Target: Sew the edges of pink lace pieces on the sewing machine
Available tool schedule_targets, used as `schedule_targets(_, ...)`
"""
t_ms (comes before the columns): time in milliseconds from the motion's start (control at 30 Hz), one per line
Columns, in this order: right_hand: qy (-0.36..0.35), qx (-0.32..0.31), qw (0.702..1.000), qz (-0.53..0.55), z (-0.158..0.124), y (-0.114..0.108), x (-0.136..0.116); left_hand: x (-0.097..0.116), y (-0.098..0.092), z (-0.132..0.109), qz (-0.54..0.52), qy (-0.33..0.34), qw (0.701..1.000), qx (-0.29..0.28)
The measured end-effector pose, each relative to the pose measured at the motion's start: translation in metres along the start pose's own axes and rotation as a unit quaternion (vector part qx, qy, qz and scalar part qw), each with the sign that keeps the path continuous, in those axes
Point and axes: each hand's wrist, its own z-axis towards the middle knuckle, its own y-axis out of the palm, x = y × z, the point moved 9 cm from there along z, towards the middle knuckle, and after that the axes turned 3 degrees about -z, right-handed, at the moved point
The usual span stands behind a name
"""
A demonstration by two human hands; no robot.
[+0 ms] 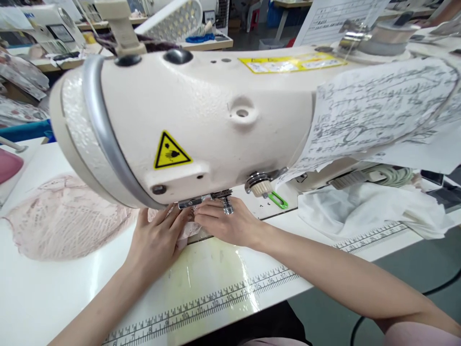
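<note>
A piece of thin pale pink lace fabric (72, 221) lies on the white table at the left and runs under the head of a sewing machine (216, 115). My left hand (156, 238) rests palm down on this fabric beside the needle area, fingers stretched and somewhat apart, their tips partly covered by the machine head. From the other side my right hand (230, 223) reaches in, its fingers close together and bent on the fabric's edge between the hands. The needle and presser foot are hidden behind the machine head and fingers.
A printed ruler strip (216, 302) follows the table's front edge. White cloth (367, 211) lies at the right. A small green tool (278, 200) sits by the machine's tension dial (261, 185). Handwritten paper (378, 110) covers the machine arm. A pink object (9, 166) stands at the far left.
</note>
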Motion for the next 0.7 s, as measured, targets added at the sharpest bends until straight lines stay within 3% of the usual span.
schedule_targets(700,0.014,-0.003,1.0,0.018,0.0,0.0,0.017,0.002,0.004,0.002,0.025,-0.001,1.0,-0.005)
